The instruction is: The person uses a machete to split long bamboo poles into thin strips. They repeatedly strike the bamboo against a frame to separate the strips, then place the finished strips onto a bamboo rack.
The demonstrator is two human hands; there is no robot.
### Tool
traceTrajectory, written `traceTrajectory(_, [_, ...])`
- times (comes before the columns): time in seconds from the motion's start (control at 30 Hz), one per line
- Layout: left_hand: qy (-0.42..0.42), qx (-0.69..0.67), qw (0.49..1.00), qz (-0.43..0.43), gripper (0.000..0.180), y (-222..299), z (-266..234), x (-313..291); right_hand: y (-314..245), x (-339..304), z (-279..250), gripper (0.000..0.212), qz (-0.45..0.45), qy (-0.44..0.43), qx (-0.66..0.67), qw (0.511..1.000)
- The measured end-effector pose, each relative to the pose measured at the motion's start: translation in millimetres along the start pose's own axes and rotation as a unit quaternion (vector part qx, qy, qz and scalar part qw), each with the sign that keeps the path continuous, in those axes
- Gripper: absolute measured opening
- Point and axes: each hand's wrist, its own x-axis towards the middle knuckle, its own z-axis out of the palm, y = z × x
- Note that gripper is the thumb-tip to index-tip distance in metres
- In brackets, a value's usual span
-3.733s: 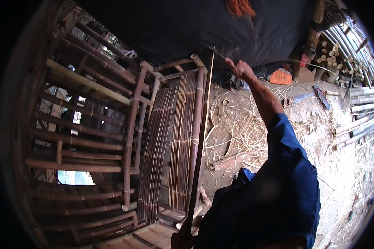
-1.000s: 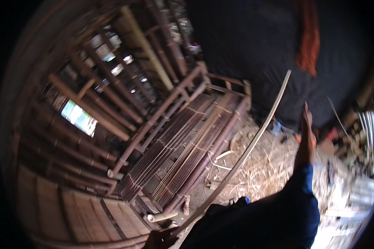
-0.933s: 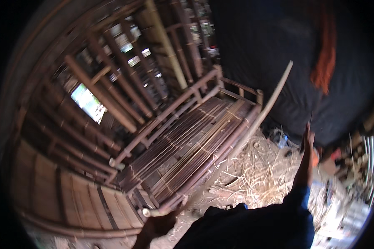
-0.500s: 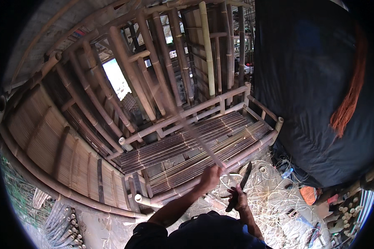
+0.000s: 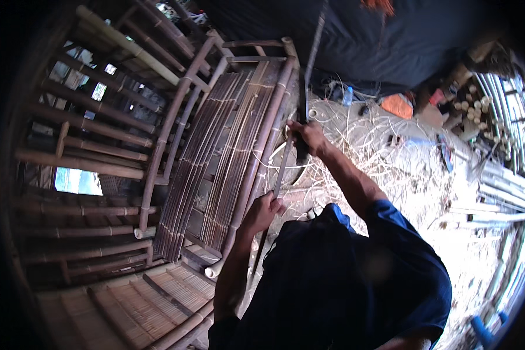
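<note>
My left hand is closed round a long, thin bamboo strip, beside the front rail of a bamboo bench. The strip runs from below this hand up to my right hand, and a long thin length stretches on beyond it toward the dark sheet. A dark-bladed knife is gripped in my right hand, its blade pointing away from me and its dark handle end showing below the fist. The strip meets the knife at the right hand; the exact contact is hidden by the fingers.
The bamboo bench with a slatted seat stands left of my hands. Pale shavings litter the ground at right. A black sheet hangs at the back. An orange bag, a plastic bottle and stacked bamboo poles lie further off.
The view has turned to the right. My right hand has reached forward with the knife, while my left hand is now nearer my body. The strip now passes the right hand, stretching away from me.
</note>
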Motion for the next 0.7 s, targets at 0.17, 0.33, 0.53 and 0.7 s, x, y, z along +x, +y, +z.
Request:
traceTrajectory(0.17, [0.119, -0.287, 0.95, -0.025, 0.033, 0, 4, 16, -34, -15, 1, 0.078, -0.137, 0.047, -0.535, 0.832])
traceTrajectory(0.33, [0.153, -0.259, 0.953, -0.038, 0.037, 9, -18, 41, 16, -93, 27, 0.066, -0.289, -0.088, -0.662, 0.686])
traceTrajectory(0.53, [0.13, -0.135, 0.978, 0.094, 0.041, -7, -8, 14, 12, -9, -35, 0.065, -0.127, 0.174, -0.611, 0.762])
traceTrajectory(0.7, [0.093, -0.084, 0.99, 0.06, 0.044, 3, -18, -31, -33, -78, 9, 0.077, -0.159, -0.005, -0.66, 0.734])
